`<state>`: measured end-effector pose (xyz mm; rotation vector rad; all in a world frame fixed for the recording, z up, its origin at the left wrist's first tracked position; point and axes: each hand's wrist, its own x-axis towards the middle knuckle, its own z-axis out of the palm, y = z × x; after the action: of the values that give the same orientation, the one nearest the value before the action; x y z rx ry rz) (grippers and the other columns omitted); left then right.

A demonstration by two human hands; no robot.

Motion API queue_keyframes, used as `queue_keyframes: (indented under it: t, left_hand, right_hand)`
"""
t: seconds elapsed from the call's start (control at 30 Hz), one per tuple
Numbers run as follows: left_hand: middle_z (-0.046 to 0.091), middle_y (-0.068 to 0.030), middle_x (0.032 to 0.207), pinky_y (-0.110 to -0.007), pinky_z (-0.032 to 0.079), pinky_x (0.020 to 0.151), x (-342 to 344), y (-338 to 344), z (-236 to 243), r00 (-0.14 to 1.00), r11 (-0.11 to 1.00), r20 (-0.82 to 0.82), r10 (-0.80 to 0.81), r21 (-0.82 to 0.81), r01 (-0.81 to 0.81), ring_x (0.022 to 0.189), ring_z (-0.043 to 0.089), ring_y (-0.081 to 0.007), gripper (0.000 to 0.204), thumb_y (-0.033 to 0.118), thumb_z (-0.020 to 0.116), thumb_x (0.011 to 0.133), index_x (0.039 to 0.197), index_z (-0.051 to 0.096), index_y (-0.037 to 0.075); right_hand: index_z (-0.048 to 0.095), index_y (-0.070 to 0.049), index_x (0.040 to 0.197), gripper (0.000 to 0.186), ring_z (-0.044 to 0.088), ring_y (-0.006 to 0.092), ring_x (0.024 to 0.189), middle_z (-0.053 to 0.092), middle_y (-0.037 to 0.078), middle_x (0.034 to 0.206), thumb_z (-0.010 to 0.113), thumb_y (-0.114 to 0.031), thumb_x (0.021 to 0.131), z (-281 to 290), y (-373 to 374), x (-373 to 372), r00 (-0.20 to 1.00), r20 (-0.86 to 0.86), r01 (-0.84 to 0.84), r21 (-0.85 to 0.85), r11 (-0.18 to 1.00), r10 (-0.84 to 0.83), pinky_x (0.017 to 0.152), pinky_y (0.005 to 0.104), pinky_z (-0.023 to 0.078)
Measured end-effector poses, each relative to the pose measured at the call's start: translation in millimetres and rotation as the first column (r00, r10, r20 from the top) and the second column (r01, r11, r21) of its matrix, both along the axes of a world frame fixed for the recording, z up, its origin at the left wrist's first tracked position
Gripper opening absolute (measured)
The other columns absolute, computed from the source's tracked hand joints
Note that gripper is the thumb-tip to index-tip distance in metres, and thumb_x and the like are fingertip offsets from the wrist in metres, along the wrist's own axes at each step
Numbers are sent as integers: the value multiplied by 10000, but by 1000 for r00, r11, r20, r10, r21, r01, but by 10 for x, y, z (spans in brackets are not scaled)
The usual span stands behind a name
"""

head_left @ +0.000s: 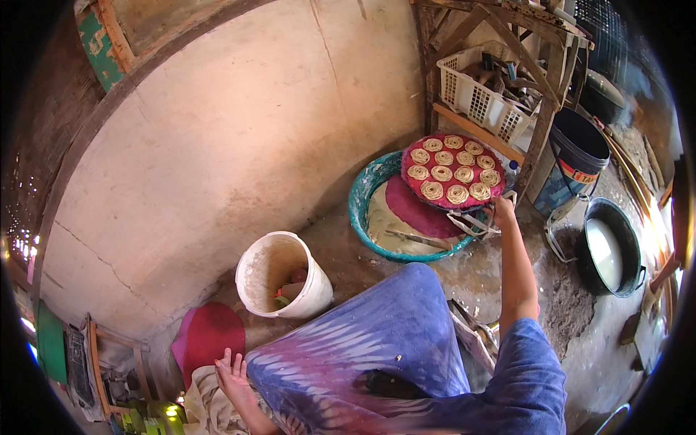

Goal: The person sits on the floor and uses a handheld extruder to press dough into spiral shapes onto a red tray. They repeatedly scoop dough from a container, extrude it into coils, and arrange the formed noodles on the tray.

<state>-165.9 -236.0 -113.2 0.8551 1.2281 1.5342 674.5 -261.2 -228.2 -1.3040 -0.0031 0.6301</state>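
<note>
My right hand [502,211] reaches forward with its fingers closed at the near right rim of a round tray. Pinkish-red cloth covers this round tray [452,156], and several pale coiled dough rounds [463,174] lie on it in rows. The tray sits over the far right part of a teal basin [357,206], which holds pale flour-like powder, a dark pink round sheet [415,210] and a flat stick [419,238]. Whitish straps [475,223] hang beside my right hand. My left hand [235,383] is open, fingers spread, near a crumpled beige cloth [206,403].
A white bucket [314,288] with small items stands left of the basin. Red round sheets [212,335] lie by the wall. At right are a wooden rack [542,141] with a white crate [475,101], a dark bucket [580,148] and a black tub [636,279] of cloudy liquid.
</note>
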Motion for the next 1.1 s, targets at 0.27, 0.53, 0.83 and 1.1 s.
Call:
queue_keyframes:
  t: [0.27,0.53,0.83,1.1]
  left_hand:
    - [575,-134,1368,-404,465,986,-182,-118,-38,999,999,-28,42,12,-42,1135,611,-286,464,419,563,996,1301,477,79]
    - [606,-88,787,-342,541,717,-582,-442,-637,942,938,-38,334,-79,-336,681,622,-204,397,411,501,1031,921,582,38]
    - [642,-88,830,-256,498,616,-97,-408,-683,910,938,-240,338,167,-304,629,601,-125,346,272,518,1035,954,622,-48]
    - [685,-125,945,-272,508,793,-334,-613,-902,860,956,-424,285,185,-226,732,663,-172,285,230,608,992,1044,617,-50]
  right_hand:
    - [590,-38,944,203,617,185,691,581,54,810,679,-221,925,174,-534,-221,991,105,-77,-21,997,78,545,347,513]
    - [651,57,1167,314,651,166,880,708,96,983,656,-166,946,194,-1100,-992,593,784,43,-259,965,184,813,290,500]
    - [627,-70,1072,266,641,161,801,658,40,953,567,-320,1005,933,-359,-2895,768,260,-606,-5,796,586,752,315,522]
    - [634,-58,1055,217,613,159,778,631,37,912,585,-259,994,797,246,-3564,701,78,-710,163,685,709,735,304,503]
